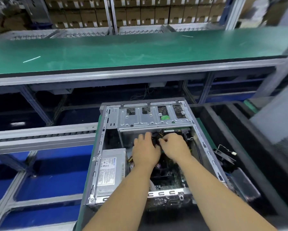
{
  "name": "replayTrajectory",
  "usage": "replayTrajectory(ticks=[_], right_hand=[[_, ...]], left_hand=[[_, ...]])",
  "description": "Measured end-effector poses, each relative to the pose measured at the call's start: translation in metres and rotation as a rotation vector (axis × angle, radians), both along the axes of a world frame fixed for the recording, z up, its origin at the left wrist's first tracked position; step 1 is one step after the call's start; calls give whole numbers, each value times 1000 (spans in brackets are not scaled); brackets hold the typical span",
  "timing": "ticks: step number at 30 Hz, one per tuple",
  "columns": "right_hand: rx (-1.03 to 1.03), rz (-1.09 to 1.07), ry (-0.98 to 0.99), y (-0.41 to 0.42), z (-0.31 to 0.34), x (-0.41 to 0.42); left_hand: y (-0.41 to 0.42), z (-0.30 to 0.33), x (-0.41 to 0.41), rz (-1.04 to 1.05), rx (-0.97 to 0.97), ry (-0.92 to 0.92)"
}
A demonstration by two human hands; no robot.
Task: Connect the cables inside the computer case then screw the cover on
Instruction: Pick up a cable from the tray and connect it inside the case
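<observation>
Both hands were down inside the open computer case [156, 164], meeting just under the near edge of the silver drive cage [154, 117]. The left hand [145, 150] lay with its fingers stretched forward and lightly bent over a dark bundle of cables [156, 139]; whether its grip was closed round them or only steadying them could not be told, since the fingertips were hidden. The right hand [174, 145] had its fingers curled inward toward the left, and its grip seemed pinched on a black part of that same bundle — most likely a connector, though it was too small and blurred to be sure.

What mattered for the coming move was this: the cables sat between the two hands, just ahead of the left fingertips and just to the left of the right ones, with yellow and black strands running away toward the drive cage. The right hand looked the nearer to the plug end, so it would probably do the seating while the left held the slack. The socket itself was hidden.

The power supply [109, 170] sat at the case's left wall, well clear of the hands. The case rested low in front of a green counter [140, 49]. No cover showed on the case — that step looked not yet begun.
</observation>
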State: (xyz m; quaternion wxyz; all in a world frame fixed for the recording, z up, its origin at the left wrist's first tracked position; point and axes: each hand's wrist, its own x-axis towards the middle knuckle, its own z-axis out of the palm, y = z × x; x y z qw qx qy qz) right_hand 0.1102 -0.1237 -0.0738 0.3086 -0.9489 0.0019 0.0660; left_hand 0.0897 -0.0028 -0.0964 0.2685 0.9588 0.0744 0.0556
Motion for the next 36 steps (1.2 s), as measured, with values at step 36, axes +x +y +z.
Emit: replayTrajectory(ticks=[36], right_hand=[[-123, 346, -50, -44, 13, -27]], left_hand=[[9, 38, -13, 404, -1215, -54]])
